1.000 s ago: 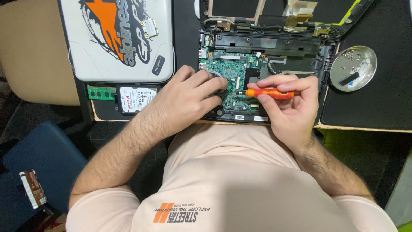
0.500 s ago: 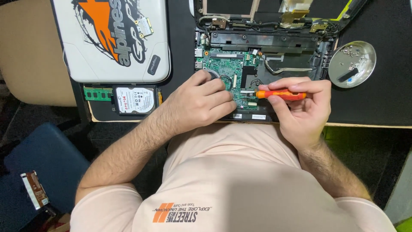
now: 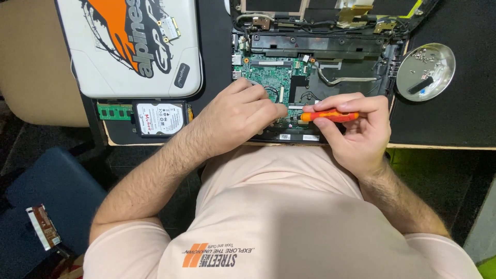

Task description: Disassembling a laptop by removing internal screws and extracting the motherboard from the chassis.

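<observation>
Orange screwdriver (image 3: 330, 116) gripped in R hand (image 3: 356, 132), held level over green circuit board (image 3: 268, 77) in opened laptop (image 3: 320, 46). L hand (image 3: 240, 116) pressed on board, fingers curled, nothing grasped. Screw dish (image 3: 426, 72) w/ screws at right.

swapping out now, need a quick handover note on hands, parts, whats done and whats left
Right hand: grips the orange screwdriver, lying sideways, tip at the green motherboard.
Left hand: fingers resting on the board beside the tip.
Parts: opened laptop base; hard drive and memory stick lie out to the left; white cover above them; screws in the round metal dish.
Done: cover, drive and memory are out.
Left: board still seated.
</observation>
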